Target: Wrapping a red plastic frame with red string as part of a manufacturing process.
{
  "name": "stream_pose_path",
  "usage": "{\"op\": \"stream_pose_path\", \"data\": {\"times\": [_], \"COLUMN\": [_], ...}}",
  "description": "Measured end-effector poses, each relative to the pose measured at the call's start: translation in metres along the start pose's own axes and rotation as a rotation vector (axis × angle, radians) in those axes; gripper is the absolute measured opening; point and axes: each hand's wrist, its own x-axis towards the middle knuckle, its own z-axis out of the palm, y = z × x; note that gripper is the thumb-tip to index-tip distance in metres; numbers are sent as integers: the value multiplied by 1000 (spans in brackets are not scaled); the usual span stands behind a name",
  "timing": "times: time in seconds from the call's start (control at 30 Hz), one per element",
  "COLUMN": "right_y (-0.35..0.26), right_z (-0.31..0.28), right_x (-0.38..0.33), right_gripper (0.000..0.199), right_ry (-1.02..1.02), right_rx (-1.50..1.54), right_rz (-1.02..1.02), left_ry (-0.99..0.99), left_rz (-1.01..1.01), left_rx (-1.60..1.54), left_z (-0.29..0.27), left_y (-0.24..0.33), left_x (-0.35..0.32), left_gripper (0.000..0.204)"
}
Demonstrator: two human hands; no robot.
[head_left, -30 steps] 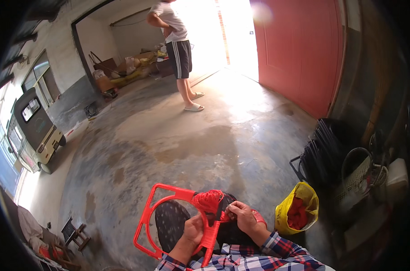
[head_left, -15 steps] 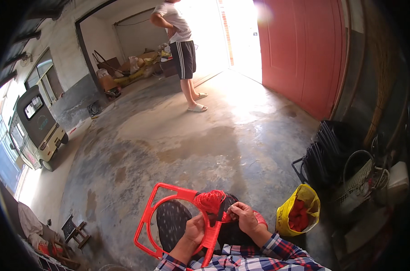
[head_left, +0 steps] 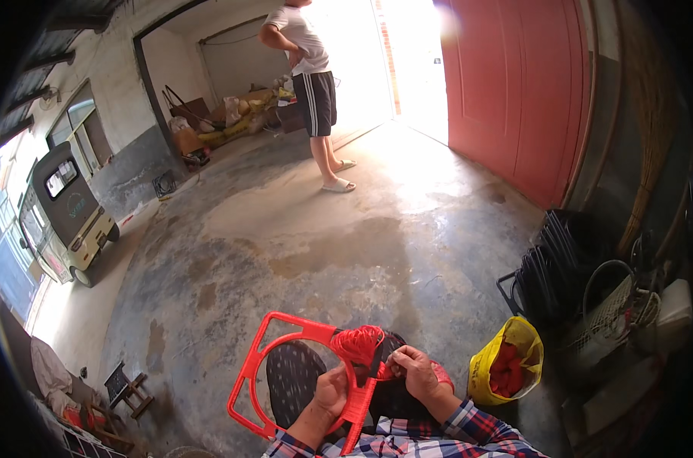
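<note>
A red frame (head_left: 242, 375), squared outside with a round opening, lies tilted over my lap. Red cord appears to be wound around its bars. My left hand (head_left: 332, 391) grips the ring's right side, its fingertips partly hidden by the ring. A loose bundle of red cord (head_left: 357, 345) rests on the frame's upper right corner, beside a short dark strip. Just right of that corner my right hand (head_left: 414, 371) is closed in a pinch on thin red cord, most of which its fingers hide.
A yellow bag (head_left: 481, 372) with red material inside stands on the floor to my right. Beyond it are stacked black chairs (head_left: 548, 256) and a wire basket (head_left: 607, 313). A small stool (head_left: 129, 389) is at left. Ahead, a person (head_left: 312, 84) stands near the red door (head_left: 514, 91); a three-wheeled vehicle (head_left: 68, 210) is far left.
The whole view has shifted slightly. My right hand has barely moved beside the frame's corner, and my left keeps its grip. The standing person stays in place.
</note>
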Motion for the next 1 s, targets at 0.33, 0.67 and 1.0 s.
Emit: {"op": "stream_pose_path", "data": {"times": [0.33, 0.67, 1.0], "right_y": [0, -1, 0], "right_z": [1, 0, 1], "right_x": [0, 0, 1], "right_gripper": [15, 15, 15], "right_ry": [-6, -2, 5], "right_rx": [1, -2, 6], "right_rz": [-7, -7, -6], "left_ry": [3, 21, -8], "left_rz": [6, -18, -23], "left_rx": [22, 13, 14], "left_z": [-2, 0, -5], "left_y": [0, 1, 0], "left_x": [-1, 0, 1], "left_gripper": [47, 47, 47]}}
